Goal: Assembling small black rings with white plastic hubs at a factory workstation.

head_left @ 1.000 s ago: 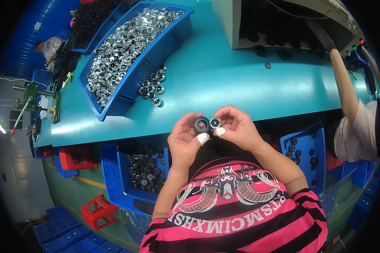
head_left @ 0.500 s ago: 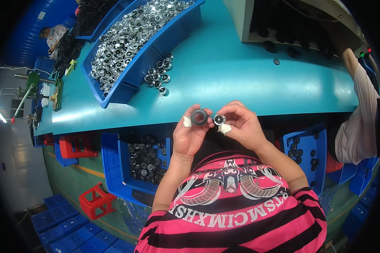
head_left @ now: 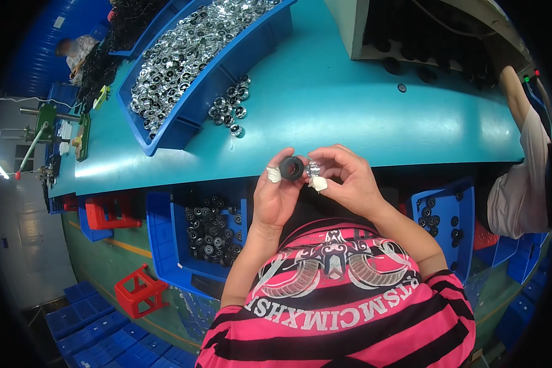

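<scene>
My left hand [head_left: 275, 195] grips a black ring [head_left: 291, 168] with a round hole through it, its face turned up toward me. Close beside the ring, my right hand [head_left: 348, 178] pinches a small shiny silver hub [head_left: 313, 168] between thumb and fingers. The hub is tilted so that its side shows; whether it touches the ring I cannot tell. White wrapping covers a fingertip on the left hand and the right thumb. Both hands are over the near edge of the teal table [head_left: 349, 132].
A long blue bin [head_left: 193, 122] heaped with silver hubs stands at the far left, with several loose hubs [head_left: 227, 109] beside it. Below the table edge, blue crates [head_left: 165, 245] hold black wheels. A green hand press [head_left: 46, 126] stands left. Another person's arm [head_left: 514, 92] reaches into a box at right.
My right hand has shifted slightly left and turned the silver hub from face-up to side-on, nearer the ring. The black ring has tilted a little in my left hand.
</scene>
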Demonstrator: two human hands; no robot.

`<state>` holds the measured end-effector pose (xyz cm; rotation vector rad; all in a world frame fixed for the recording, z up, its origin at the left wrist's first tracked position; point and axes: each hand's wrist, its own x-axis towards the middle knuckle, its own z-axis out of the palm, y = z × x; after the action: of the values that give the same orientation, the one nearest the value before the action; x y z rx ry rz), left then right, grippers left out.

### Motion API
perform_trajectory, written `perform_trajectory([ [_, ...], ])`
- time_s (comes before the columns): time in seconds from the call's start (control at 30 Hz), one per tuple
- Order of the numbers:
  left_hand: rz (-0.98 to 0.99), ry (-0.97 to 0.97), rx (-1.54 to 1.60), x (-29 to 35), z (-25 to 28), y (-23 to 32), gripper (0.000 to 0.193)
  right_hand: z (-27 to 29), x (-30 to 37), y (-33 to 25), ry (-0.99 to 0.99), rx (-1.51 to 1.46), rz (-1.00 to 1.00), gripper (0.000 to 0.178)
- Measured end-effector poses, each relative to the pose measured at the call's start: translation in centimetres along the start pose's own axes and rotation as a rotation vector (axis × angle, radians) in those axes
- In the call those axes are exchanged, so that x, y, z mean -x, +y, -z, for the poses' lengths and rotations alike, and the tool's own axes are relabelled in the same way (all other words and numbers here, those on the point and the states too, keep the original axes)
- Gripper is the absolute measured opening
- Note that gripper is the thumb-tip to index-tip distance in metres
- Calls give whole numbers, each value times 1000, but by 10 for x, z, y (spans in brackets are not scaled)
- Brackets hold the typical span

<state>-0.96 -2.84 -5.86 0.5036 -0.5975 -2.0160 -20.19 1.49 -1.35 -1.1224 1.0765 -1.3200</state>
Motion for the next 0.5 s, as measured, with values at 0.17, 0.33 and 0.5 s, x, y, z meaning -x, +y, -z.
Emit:
perform_trajectory([
  [0.17, -4, -5, -7, 0, -3, 1, 51, 4, -1, 5, 25, -104, -45, 32],
  [0.33, -12, -9, -6, 0, 0, 0, 51, 10, -1, 8, 14, -304, -130, 33],
  [0.5, -27, -12, -52, 2, 1, 1, 54, 9, 0, 9, -6, -290, -122, 34],
])
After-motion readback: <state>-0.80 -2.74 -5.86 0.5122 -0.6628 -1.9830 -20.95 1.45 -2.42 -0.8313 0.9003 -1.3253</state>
